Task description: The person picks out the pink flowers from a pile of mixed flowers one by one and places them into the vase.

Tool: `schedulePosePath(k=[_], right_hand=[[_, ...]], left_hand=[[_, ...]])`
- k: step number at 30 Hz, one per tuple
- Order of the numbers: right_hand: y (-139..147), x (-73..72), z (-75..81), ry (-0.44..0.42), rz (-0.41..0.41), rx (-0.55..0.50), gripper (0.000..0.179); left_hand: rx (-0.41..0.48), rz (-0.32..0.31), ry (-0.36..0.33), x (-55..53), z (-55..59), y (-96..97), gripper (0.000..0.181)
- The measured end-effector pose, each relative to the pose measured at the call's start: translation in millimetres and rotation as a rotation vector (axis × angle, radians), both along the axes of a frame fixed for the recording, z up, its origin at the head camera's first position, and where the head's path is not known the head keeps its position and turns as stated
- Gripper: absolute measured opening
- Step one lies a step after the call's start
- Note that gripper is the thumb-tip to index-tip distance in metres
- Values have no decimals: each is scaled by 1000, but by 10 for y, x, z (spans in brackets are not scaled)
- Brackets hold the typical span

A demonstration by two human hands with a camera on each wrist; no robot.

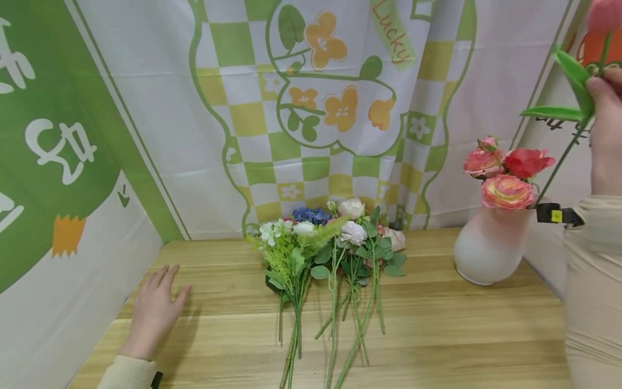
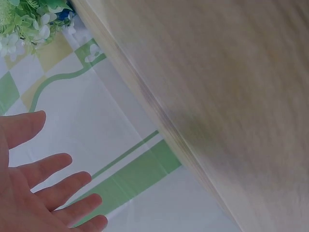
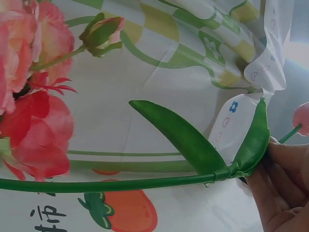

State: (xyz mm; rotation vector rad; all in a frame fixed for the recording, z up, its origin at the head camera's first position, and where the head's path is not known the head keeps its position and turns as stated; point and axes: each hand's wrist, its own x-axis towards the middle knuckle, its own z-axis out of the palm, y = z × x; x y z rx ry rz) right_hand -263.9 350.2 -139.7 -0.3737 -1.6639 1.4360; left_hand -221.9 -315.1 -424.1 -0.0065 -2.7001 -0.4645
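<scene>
Right hand [image 1: 607, 121] pinches a long-stemmed pink flower [image 1: 604, 17] high up, by the upper leaf — bloom above the fingers, long stem [image 3: 111, 186] slanting down to the mouth of the white-and-pink vase [image 1: 491, 251]. Whether the tip is inside the rim can't be told.

Step in hand reads as guiding that stem at the vase. To do it well: tilt it more upright, then let it slide down along the edge nearest the right arm, clear of the peach-pink roses [image 1: 507, 192] and red flower [image 1: 528, 162] already in there. So high a grip gives little control of the tip; a hold lower down would likely steer better. The broad leaves [image 3: 176, 130] could snag on the neighbouring blooms — keep them turned outward. Pushing hard might tip the vase.

Left hand [image 1: 153, 308] is empty, fingers spread, over the left side of the table [image 1: 437, 313], well apart from the vase; it could steady the vase body. Loose flowers [image 1: 352, 233] lie mid-table, out of the way.
</scene>
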Motion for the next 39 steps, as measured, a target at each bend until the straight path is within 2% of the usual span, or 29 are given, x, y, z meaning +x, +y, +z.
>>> schedulePosePath(k=[4,11,15,19,23,29,34,39], right_hand=[[17,-16,-90,-9,-20,14,30],[20,12,-241,-70,-65,130,36],[-9,37,-273,-80,-68,149,36],[-20,52,-322,-84,-38,141,38],[-5,-5,-376,-66,-30,138,32],[58,-142,-459,-7,-82,168,21],[107,-181,-534,-36,-110,196,23],[121,-184,-598,-79,-95,156,27]], left_hand=[[2,-1,11,-13,-8,-7,61],[2,-10,28,-33,-29,-17,61],[0,-12,33,-38,-32,-22,60],[5,-15,38,-34,-26,-19,59],[13,-13,34,-25,-17,-10,59],[20,-9,23,-24,-5,1,60],[21,-8,22,-26,-3,2,60],[18,-7,25,-24,-1,-1,60]])
